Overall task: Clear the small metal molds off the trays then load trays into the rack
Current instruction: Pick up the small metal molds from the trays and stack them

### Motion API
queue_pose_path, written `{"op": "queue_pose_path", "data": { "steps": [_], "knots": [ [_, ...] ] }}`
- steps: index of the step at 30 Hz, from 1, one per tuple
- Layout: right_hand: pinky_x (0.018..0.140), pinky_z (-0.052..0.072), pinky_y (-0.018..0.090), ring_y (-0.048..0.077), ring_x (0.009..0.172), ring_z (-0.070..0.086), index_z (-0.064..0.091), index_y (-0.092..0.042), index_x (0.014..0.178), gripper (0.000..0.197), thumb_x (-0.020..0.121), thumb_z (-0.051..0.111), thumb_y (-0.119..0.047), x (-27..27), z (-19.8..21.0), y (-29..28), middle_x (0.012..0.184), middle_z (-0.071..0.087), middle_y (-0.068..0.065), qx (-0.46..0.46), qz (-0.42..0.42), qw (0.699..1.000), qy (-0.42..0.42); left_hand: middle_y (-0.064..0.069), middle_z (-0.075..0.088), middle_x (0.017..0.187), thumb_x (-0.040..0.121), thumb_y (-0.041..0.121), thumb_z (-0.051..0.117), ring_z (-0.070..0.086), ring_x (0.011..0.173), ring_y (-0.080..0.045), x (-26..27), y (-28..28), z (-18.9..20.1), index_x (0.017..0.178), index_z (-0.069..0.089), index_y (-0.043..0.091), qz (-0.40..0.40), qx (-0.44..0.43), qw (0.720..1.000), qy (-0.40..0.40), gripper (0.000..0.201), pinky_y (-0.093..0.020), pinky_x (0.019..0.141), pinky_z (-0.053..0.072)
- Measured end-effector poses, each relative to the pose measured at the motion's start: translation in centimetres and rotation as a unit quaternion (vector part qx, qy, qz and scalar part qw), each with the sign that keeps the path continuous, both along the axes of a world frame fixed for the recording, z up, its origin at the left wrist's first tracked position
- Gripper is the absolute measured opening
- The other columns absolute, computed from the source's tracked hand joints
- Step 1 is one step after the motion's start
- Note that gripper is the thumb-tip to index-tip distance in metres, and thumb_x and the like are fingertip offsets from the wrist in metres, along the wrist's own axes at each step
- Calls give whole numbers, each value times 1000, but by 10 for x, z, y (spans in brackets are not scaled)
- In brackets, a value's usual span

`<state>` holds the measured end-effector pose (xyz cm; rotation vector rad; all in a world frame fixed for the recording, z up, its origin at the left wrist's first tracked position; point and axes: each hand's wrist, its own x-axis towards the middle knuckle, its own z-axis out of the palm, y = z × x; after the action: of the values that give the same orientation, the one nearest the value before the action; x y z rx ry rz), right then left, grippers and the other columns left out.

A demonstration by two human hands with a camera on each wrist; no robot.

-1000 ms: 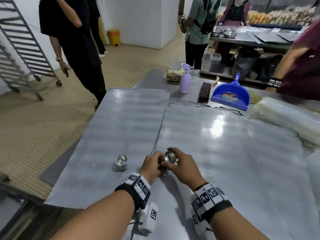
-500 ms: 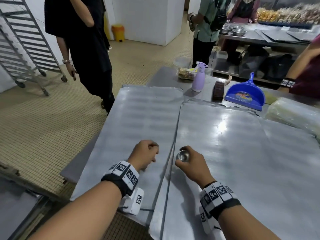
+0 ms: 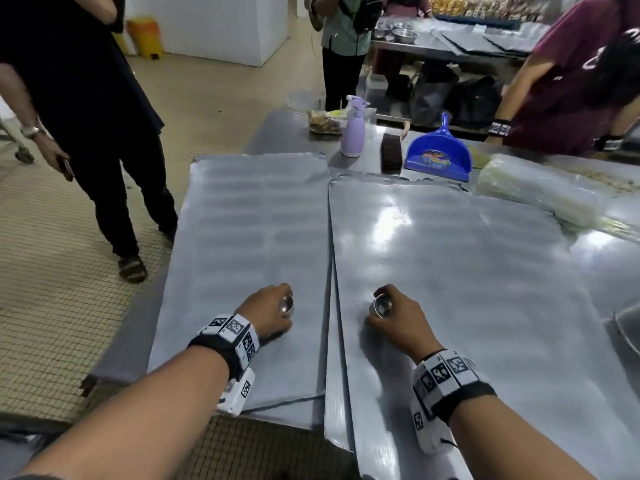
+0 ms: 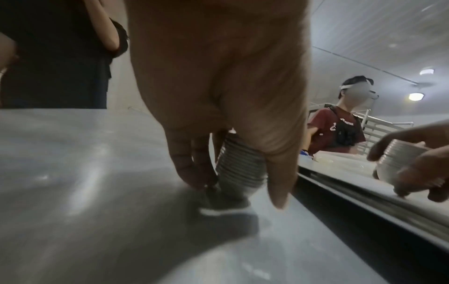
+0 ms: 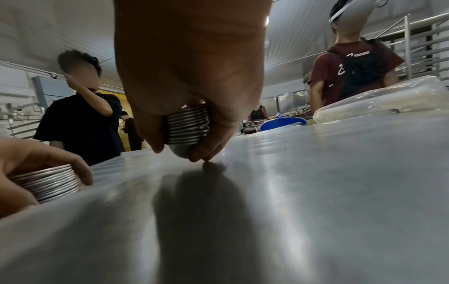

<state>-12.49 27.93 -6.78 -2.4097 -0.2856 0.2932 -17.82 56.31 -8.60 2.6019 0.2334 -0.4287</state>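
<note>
Mold-clearing step was under way. Left hand (image 3: pixel 268 311) gripped stack of molds (image 4: pixel 239 166) over left tray (image 3: pixel 242 237); right hand (image 3: pixel 398 320) clasped second stack (image 5: pixel 187 127) over right tray (image 3: pixel 467 271). Next move likely called for carrying both stacks off trays, held level.

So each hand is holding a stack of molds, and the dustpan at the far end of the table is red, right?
Not quite: the dustpan is blue, as the head view shows. The rest holds: the left hand grips one stack of molds and the right hand grips another stack.
</note>
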Motion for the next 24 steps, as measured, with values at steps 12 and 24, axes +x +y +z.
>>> {"op": "queue_pose_path", "data": {
  "steps": [12, 24],
  "knots": [
    [64, 38, 5, 9, 83, 59, 62, -20, 105, 36, 74, 80, -17, -24, -2, -10, 88, 64, -14, 20, -59, 998, 17, 4, 59, 112, 81, 34, 76, 59, 99, -20, 0, -30, 30, 125, 52, 26, -21, -133, 988, -77, 51, -31, 85, 49],
    [74, 59, 37, 17, 79, 70, 62, -28, 96, 40, 64, 86, -29, -24, 22, -88, 90, 70, -4, 132, -62, 989, 33, 1, 66, 107, 78, 41, 77, 63, 92, -19, 17, -132, 72, 113, 54, 29, -113, -101, 986, -67, 44, -33, 82, 54]
  ]
}}
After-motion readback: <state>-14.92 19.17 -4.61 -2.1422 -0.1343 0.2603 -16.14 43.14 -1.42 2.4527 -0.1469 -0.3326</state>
